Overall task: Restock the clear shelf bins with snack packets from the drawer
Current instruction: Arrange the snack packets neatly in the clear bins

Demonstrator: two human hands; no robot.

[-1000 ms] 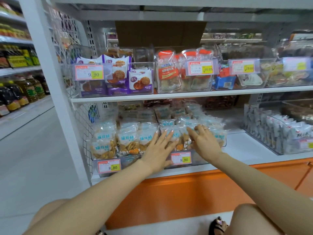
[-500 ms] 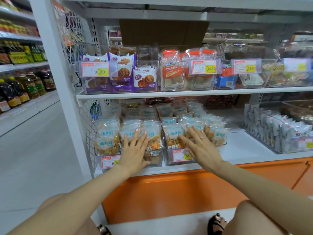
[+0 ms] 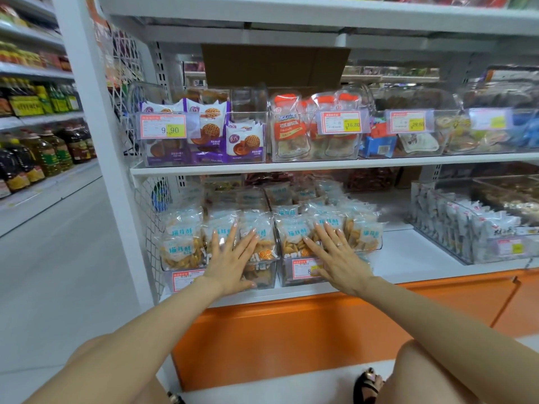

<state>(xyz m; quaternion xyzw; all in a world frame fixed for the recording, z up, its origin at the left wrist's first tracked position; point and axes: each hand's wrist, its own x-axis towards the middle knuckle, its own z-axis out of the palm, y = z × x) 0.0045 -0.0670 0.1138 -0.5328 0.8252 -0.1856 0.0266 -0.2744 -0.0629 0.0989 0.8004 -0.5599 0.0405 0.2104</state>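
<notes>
the left hand [image 3: 233,258] covers most of the front of the left clear plastic shelf bin [image 3: 175,275], so its orange-and-white price tag [image 3: 186,279] is half hidden and the number can't be read. same deal on the other side: the right hand [image 3: 335,259] sits over the right clear plastic shelf bin [image 3: 287,279] and only an "8" shows on that bin's price tag [image 3: 303,268]. both hands are flat, fingers spread, palms pressed on the crinkly see-through snack packets with light blue lettering [image 3: 182,243], so the grip is open on each and nothing is clenched. there's a thin ring on one right finger.

the packets are stacked upright and packed tight in both bins on the lower white shelf [image 3: 408,258], golden curly crisps visible through the film. rows further back go blurry and i can't count them. the glossy orange drawer front [image 3: 320,339] below the shelf is closed, so whatever's inside is hidden.

up top, the purple-and-white biscuit packs [image 3: 245,141] sit in a clear bin tagged 9.90. the far right bins are smeared by blur. a black sandal [image 3: 366,386] is cut off at the bottom edge.
</notes>
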